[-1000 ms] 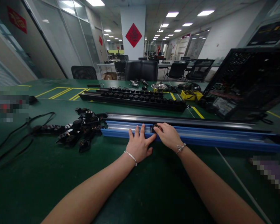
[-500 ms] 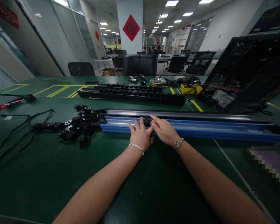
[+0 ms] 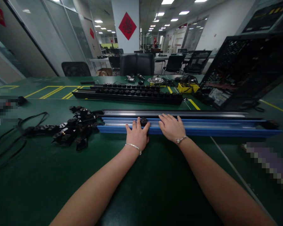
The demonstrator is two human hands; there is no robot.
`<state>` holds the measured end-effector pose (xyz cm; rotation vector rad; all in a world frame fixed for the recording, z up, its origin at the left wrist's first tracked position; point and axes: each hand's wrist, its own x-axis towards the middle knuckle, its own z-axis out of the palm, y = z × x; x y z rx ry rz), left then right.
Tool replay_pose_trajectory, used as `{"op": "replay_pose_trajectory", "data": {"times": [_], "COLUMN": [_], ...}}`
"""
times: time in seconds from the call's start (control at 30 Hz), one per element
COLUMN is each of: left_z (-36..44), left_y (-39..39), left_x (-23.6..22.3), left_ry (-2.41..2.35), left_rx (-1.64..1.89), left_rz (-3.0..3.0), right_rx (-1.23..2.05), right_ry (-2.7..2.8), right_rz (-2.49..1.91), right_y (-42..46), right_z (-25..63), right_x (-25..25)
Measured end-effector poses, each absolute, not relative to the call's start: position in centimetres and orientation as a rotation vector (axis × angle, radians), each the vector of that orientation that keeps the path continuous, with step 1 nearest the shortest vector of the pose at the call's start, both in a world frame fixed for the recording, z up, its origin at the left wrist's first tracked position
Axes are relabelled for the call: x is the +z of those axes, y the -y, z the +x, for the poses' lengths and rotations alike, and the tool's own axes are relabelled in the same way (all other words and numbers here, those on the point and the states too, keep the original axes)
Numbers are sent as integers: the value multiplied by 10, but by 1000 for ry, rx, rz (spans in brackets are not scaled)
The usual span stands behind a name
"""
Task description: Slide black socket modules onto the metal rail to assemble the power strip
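A long blue channel rail (image 3: pixel 217 130) lies across the table, with a small black part (image 3: pixel 143 121) sitting inside it. My left hand (image 3: pixel 136 137) rests on the rail with fingers spread. Its index finger and thumb lie on either side of the black part, and whether they press on it I cannot make out. Farther right, my right hand (image 3: pixel 173 128) lies over the rail with fingers stretched out, apart from the black part and holding nothing. Behind the blue rail runs a black rail (image 3: pixel 191 113) with a shiny inner face.
Loose black parts (image 3: pixel 72 128) are heaped left of the rails, beside black cables (image 3: pixel 21 138). Toward the back stand black rails fitted with rows of black parts (image 3: pixel 132 94). A metal bowl (image 3: pixel 155 81), a yellow box (image 3: pixel 188 87) and an open black case (image 3: pixel 247 69) are beyond.
My right hand has come off the black part and moved right along the blue rail. My left hand stays beside the part. The view has shifted slightly.
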<state>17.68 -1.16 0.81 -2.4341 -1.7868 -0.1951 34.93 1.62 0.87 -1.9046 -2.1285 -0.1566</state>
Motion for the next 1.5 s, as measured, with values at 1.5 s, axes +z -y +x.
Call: {"op": "replay_pose_trajectory", "data": {"times": [1.5], "left_z": [108], "left_y": [7], "left_x": [11], "left_ry": [1823], "left_rx": [-109], "left_rz": [-2274], "right_rx": [-157], "right_ry": [2115], "right_rz": [-1902], "right_y": [-16], "right_z": [350], "right_x": [10]}}
